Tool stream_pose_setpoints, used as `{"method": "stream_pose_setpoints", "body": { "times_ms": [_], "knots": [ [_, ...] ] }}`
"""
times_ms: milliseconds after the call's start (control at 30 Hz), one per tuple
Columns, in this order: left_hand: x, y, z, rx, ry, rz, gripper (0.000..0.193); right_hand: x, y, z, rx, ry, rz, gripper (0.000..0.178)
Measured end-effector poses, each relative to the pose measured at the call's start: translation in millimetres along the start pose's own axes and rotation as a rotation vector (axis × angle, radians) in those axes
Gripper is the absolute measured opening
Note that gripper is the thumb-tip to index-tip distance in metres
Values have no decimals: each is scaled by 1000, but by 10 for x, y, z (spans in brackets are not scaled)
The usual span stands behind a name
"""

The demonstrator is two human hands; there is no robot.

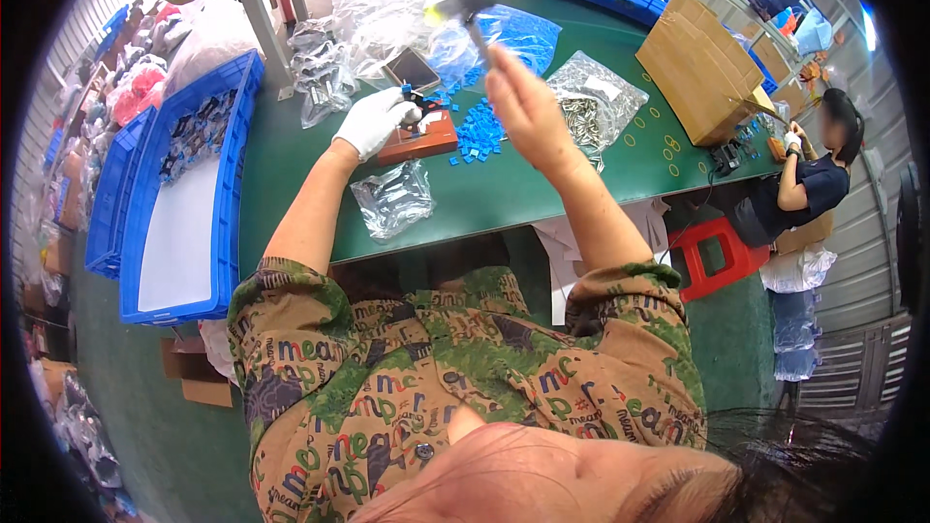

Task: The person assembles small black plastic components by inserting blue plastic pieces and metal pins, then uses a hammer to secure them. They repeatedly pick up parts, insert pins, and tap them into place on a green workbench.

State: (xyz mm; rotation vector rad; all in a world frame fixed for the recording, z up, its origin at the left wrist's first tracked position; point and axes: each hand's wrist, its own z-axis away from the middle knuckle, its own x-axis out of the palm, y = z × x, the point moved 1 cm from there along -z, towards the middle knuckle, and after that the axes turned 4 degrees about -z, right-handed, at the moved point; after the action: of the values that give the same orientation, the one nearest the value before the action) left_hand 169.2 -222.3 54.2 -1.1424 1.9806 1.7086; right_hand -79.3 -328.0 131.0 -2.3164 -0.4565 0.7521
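Hammer [470,4] raised, my right hand [526,111] is gripping it, my gloved left hand [376,122] apparently pinching a small dark part [431,102] for steadiness.

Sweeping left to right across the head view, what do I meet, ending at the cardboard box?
Large blue crate → gloved left hand → blue pieces → bagged metal pieces → cardboard box.

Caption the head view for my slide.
White-gloved left hand at a reddish-brown rectangular block, bare right hand holding up a dark hammer.
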Motion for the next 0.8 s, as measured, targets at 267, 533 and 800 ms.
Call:
{"method": "stream_pose_setpoints", "body": {
  "times_ms": [267,533,800],
  "knots": [
    [35,82,-63,10,-34,51,27,34,309,150,94,-208,179,39],
    [-29,-9,-103,-163,-19,485,53,-115,76,354,182,-157,73,36],
    [-526,100,-179,59,-212,-540,22,-174,265,714,277,-147,75,36]
  ]
}}
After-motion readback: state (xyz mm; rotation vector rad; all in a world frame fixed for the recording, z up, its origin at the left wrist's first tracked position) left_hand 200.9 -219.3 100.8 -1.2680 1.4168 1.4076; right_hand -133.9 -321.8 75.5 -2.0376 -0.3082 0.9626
